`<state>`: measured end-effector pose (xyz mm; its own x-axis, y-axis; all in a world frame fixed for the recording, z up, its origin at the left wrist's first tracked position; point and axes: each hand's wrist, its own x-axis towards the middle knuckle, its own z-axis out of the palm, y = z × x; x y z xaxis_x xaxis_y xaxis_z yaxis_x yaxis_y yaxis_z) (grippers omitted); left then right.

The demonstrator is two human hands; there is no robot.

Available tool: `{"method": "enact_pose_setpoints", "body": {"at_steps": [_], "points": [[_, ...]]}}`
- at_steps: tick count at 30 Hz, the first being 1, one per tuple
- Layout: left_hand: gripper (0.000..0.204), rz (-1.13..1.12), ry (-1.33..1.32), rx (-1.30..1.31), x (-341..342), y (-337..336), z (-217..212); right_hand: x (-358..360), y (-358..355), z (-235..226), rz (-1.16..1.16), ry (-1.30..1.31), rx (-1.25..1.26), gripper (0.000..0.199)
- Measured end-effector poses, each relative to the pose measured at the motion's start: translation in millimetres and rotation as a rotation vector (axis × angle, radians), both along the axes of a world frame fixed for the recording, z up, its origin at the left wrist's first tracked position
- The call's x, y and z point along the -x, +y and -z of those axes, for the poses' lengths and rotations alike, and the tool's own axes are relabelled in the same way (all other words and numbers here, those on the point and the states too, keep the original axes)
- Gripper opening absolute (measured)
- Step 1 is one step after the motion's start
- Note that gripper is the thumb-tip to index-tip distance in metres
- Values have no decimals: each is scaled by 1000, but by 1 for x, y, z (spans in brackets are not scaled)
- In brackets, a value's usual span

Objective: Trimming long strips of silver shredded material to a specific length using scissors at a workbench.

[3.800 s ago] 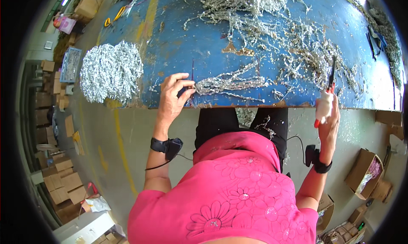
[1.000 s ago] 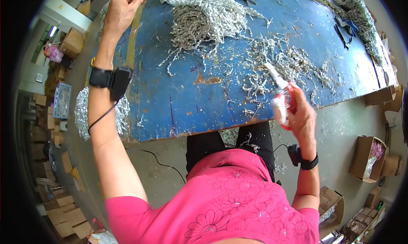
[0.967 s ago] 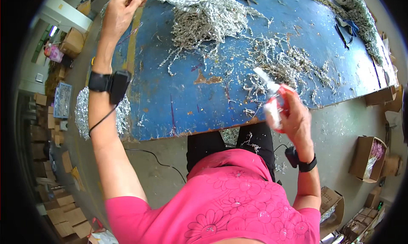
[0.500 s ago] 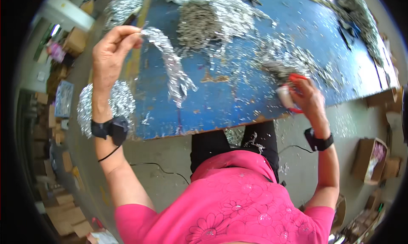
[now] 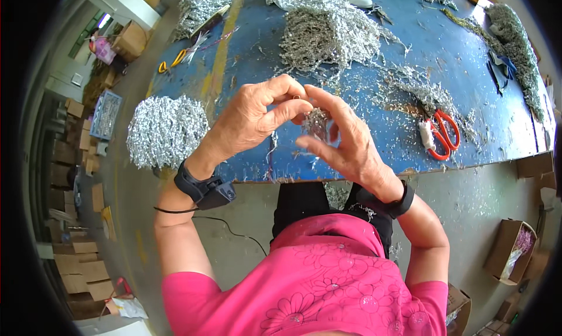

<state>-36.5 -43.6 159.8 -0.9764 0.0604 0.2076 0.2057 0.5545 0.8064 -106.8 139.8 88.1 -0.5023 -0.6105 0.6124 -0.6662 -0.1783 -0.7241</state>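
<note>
My left hand point(image 5: 252, 116) is closed in a pinch, holding a short silver tinsel strand point(image 5: 316, 120) by the small brownish loop point(image 5: 297, 97) at its top. Close against it, my right hand point(image 5: 357, 145) curls loosely round the strand, which shows between thumb and fingers. The right thumb is slightly blurred, and part of the strand is hidden by the fingers. Both hands are above the front of the blue table point(image 5: 246, 163). Red-handled scissors point(image 5: 440, 135) lie to the right, with white wrapping on one handle and blades among tinsel scraps point(image 5: 430, 93).
A thick silver tinsel bundle point(image 5: 168, 131) sits at the left table edge. Larger tinsel heaps point(image 5: 331, 37) lie farther back. Yellow-handled scissors point(image 5: 171, 60) are at the far left. A long tinsel bunch point(image 5: 515, 55) lines the right side. Cardboard boxes point(image 5: 510, 251) stand on the floor.
My right hand has let go of the red scissors, leaving them on the table, and moved left to the strand. My left hand has brought the strand right and nearer, to the middle.
</note>
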Motion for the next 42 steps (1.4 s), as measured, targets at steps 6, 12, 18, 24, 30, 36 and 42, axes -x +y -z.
{"method": "enact_pose_setpoints", "body": {"at_steps": [6,12,18,24,30,36,42], "points": [[8,62,-108,-27,-8,2,7,0,39,1,-230,-458,-526,23],[10,169,-37,-21,-16,13,28,20,94,38,-190,-1064,-258,26],[12,205,161,84,-10,26,32,-2,75,6,100,-283,-73,45],[37,-216,-96,49,-14,11,55,-10,79,37,35,-809,8,24],[18,-355,-289,313,-38,-44,138,-8,156,55,342,-942,159,40],[33,-20,-239,-651,22,42,95,-18,163,56,332,-1035,178,38],[43,480,-393,-511,55,107,95,-28,134,63,33,-1048,-17,33]]}}
